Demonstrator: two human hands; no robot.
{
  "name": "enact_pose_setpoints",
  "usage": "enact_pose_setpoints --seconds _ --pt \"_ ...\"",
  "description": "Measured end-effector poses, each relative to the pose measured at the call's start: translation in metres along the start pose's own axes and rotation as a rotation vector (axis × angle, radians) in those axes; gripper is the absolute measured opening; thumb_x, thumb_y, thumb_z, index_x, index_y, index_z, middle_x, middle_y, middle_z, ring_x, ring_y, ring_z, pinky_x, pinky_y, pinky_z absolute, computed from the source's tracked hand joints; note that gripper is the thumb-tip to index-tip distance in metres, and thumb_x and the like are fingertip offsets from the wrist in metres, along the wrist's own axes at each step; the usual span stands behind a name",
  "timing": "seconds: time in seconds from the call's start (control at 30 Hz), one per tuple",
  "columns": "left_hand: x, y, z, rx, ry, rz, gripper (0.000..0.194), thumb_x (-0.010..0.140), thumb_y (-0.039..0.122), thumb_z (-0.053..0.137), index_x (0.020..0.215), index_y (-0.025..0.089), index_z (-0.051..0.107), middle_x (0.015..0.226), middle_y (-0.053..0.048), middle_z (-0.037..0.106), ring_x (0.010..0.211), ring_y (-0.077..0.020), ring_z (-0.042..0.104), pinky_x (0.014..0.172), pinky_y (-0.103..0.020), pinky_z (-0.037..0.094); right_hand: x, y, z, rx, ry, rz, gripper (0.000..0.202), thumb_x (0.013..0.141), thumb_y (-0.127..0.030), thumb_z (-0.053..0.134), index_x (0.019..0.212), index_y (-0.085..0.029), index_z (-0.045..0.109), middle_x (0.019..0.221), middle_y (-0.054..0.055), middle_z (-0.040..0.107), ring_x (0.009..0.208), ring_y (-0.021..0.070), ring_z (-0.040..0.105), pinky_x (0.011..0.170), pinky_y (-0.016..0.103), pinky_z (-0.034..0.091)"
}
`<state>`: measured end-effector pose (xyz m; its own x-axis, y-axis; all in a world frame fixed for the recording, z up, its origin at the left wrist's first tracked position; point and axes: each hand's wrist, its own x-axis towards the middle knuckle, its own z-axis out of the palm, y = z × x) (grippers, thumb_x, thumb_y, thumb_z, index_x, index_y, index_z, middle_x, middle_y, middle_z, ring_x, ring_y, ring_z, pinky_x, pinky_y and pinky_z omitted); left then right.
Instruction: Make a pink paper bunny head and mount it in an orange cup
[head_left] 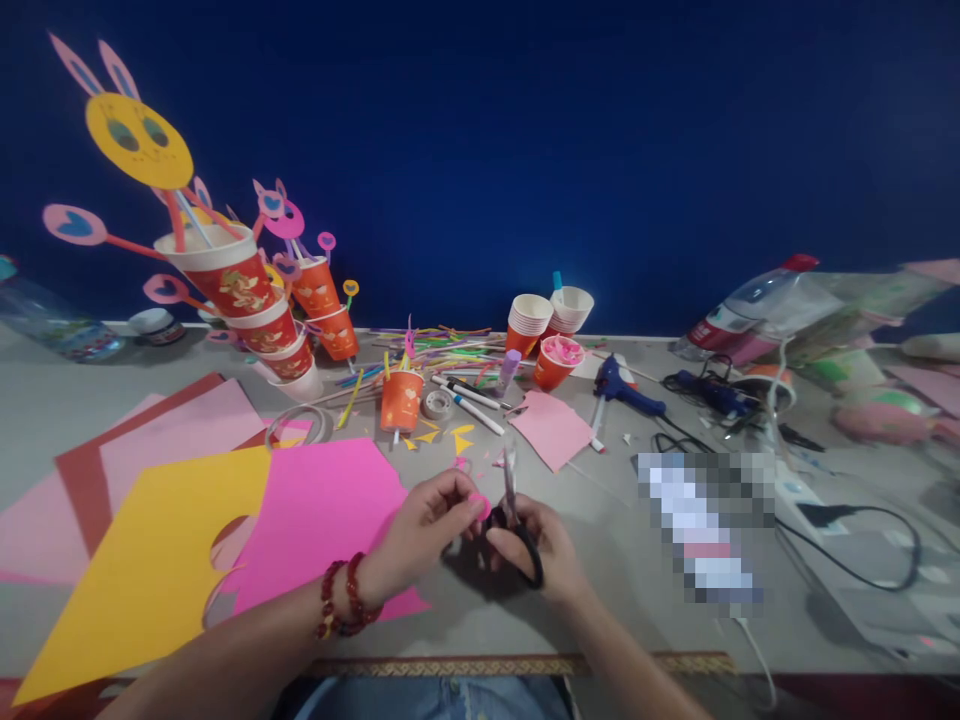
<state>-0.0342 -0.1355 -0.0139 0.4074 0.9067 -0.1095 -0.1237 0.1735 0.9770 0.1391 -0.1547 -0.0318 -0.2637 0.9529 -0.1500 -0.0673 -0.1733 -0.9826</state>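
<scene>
Between the thumb and fingers of my left hand (431,525) is a small pink paper piece (480,505). My right hand (544,550) grips black-handled scissors (511,485), their blades pointing up and away from me, close beside the pink piece. Whether the blades touch the paper I cannot tell. Under my left wrist lies a large magenta paper sheet (322,510), overlapping a yellow sheet (150,550) with a rounded cut-out. Small yellow paper scraps (463,438) and pink bits lie just beyond my hands.
Decorated paper cups (247,290) are stacked at the back left. Behind my hands are a small orange cup (401,400), markers (476,408), tape (437,404) and pipe cleaners (450,345). To the right lie a glue gun (626,390), a pink sheet (553,430), a blurred-out object (697,530) and cables.
</scene>
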Motion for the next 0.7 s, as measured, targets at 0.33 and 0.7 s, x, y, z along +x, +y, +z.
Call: enact_pose_setpoints --seconds 0.33,0.7 --pt "0.007 0.014 -0.015 0.024 0.019 0.253 0.022 0.091 0.03 0.059 0.075 0.017 0.055 0.085 -0.003 0.055 0.086 -0.0171 0.052 0.081 -0.029 0.041 0.001 0.01 -0.003 -0.132 -0.162 0.093 0.06 0.063 -0.072 0.076 0.065 -0.022 0.041 0.05 -0.006 0.047 0.044 0.0102 0.048 0.044 0.02 0.031" --pt "0.006 0.01 -0.02 0.009 -0.003 0.201 0.017 0.091 0.027 0.06 0.077 0.017 0.055 0.082 -0.001 0.058 0.079 -0.0148 0.054 0.074 -0.026 0.042 0.001 0.01 -0.003 -0.126 -0.192 0.148 0.062 0.063 -0.075 0.073 0.064 -0.023 0.039 0.049 -0.006 0.047 0.042 0.0097 0.047 0.043 0.021 0.03"
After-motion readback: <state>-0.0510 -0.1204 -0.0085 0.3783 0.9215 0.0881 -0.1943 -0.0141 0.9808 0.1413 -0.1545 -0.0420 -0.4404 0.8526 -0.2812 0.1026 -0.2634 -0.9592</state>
